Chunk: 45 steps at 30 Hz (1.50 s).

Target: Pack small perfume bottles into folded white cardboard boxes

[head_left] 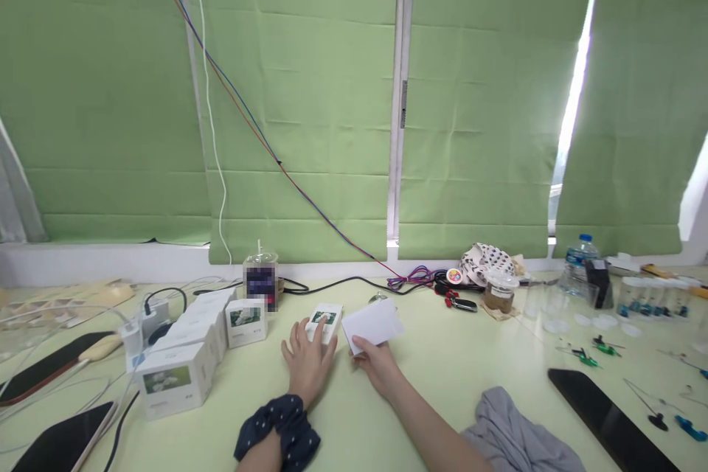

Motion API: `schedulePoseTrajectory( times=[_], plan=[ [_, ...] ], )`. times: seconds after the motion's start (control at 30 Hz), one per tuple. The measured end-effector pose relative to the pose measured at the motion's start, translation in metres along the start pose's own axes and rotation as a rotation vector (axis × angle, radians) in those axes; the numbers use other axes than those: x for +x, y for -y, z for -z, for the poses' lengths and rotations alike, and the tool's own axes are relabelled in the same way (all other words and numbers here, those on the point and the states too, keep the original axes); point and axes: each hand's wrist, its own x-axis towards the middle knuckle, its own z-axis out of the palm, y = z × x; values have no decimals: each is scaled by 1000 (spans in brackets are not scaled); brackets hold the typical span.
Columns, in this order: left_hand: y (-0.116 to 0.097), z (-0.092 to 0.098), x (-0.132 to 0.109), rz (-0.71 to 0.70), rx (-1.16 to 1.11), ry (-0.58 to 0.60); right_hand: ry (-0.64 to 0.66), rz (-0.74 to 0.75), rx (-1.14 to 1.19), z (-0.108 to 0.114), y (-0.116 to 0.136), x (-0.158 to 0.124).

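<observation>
Right grip [377, 366] pinches white paper [373, 324].

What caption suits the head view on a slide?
Left hand on a small white box, right hand holding white paper, beside a row of white boxes.

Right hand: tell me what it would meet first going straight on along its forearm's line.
Probably the left hand or the small white box at its fingers, ahead and leftward of the right hand. The flat white piece it holds might touch first; depth is unclear.
</observation>
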Motion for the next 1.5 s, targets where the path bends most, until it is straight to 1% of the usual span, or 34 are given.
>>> schedulePoseTrajectory(
  times=[0.07,0.17,0.33,0.43,0.53,0.63,0.67,0.77,0.83,0.93,1.0,1.1,1.17,1.23,1.3,1.4,1.5],
  plan=[
    [4,-1,4,65,78,48,-11,1,-5,0,0,0],
    [5,0,6,94,114,79,-19,3,-11,0,1,0],
    [3,10,7,66,119,57,-14,16,-16,0,0,4],
    [8,15,7,32,81,77,-41,39,2,1,-1,6],
    [20,20,8,-4,-57,88,-57,63,25,-1,1,5],
    [33,25,12,-10,-305,88,-61,77,40,-3,2,5],
    [37,27,14,13,-400,94,-69,83,42,-3,2,5],
    [46,32,20,142,-663,93,-107,116,24,-1,1,8],
    [49,34,23,185,-755,59,-129,143,-4,1,0,11],
    [49,33,23,176,-722,5,-142,163,-28,2,2,12],
    [47,32,21,196,-641,9,-126,164,-17,1,6,10],
    [42,31,19,256,-527,23,-67,133,16,-1,11,6],
    [39,30,19,269,-513,-2,-18,91,27,-1,13,3],
    [37,31,19,240,-546,-13,28,60,19,0,12,2],
    [35,31,18,198,-605,12,52,52,-4,1,11,1],
    [31,29,16,188,-731,103,15,70,-20,1,10,0],
    [26,27,13,238,-895,182,-46,103,-16,0,13,-1]
  ],
)
